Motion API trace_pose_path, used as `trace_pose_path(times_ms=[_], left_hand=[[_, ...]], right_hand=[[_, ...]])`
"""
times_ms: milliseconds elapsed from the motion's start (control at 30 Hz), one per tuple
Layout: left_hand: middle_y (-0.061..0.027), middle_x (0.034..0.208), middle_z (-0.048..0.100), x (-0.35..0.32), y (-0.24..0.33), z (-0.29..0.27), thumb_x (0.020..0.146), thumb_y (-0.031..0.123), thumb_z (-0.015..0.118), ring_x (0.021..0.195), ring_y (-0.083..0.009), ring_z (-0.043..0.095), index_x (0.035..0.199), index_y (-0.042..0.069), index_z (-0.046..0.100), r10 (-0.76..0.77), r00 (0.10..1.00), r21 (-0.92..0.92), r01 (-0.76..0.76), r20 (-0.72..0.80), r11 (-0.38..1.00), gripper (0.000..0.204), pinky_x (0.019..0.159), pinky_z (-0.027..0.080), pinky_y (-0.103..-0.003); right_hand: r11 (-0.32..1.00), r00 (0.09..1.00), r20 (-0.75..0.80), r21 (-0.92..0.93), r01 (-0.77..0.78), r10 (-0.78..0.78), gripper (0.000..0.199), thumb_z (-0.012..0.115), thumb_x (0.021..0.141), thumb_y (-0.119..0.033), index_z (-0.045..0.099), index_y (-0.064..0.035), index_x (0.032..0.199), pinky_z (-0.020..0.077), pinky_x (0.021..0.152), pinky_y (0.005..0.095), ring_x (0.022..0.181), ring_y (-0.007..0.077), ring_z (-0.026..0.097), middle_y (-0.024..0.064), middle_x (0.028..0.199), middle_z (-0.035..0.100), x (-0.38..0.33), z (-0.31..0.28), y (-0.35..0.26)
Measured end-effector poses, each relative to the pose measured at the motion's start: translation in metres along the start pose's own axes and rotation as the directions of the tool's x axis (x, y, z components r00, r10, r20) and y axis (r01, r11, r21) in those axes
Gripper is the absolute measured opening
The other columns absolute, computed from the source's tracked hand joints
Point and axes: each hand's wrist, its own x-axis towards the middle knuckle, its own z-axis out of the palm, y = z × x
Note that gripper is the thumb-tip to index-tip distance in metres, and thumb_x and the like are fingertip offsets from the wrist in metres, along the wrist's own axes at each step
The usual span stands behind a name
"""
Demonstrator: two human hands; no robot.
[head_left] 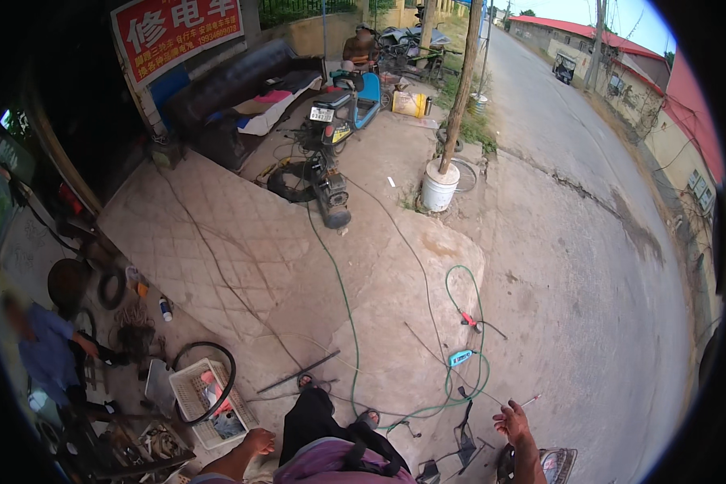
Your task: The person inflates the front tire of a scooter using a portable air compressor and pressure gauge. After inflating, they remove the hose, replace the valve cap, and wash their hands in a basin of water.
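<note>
My left hand [258,441] hangs at my left side with its fingers curled in, and nothing shows in it. Close by stands a cream plastic basket [206,427] with pink and grey items inside, and a black tyre [232,379] leans over its edge. On the other side, my right hand [511,421] is raised with partly bent fingers. A thin white stick with a reddish end, which looks like a cigarette [531,400], juts from between them. Beneath that hand lie a black stand-like frame [465,436] and a wire bike basket [558,464].
A green hose [347,298] loops over the concrete, with a red-handled air gun [469,319] and a blue tool [461,358] beside it. Ahead are a compressor [332,198], a blue scooter [355,105] and a white bucket [440,189] holding a post. A person [48,347] sits at left.
</note>
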Motion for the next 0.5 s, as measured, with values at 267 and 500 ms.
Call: trace_pose_path(times_ms=[267, 500], left_hand=[[-0.0069, 0.077, 0.063, -0.023, 0.088, 0.015, 0.089, 0.022, 0.064, 0.058, -0.018, 0.063, 0.103, 0.006, 0.061, 0.285, 0.958, -0.237, -0.275, 0.009, 0.932, 0.022, 0.049, 0.049, -0.03], [-0.0062, 0.075, 0.062, 0.0, 0.037, 0.008, 0.088, 0.022, 0.063, 0.056, -0.0193, 0.061, 0.091, 0.007, 0.06, 0.09, 0.99, -0.297, -0.052, 0.113, 0.953, 0.015, 0.05, 0.049, -0.031]], right_hand=[[0.909, 0.888, -0.315, 0.141, 0.393, -0.335, 0.047, 0.055, 0.094, -0.031, 0.044, -0.0102, 0.135, 0.0445, 0.044, 0.0246, 0.052, 0.0128, 0.056, 0.0062, 0.077, 0.063, -0.044, -0.048, -0.103], [0.937, 0.898, -0.285, 0.202, -0.285, 0.335, 0.036, 0.057, 0.091, -0.036, 0.054, -0.0084, 0.115, 0.0417, 0.043, 0.0317, 0.055, 0.0191, 0.055, 0.0094, 0.079, 0.062, -0.019, -0.113, 0.17]])
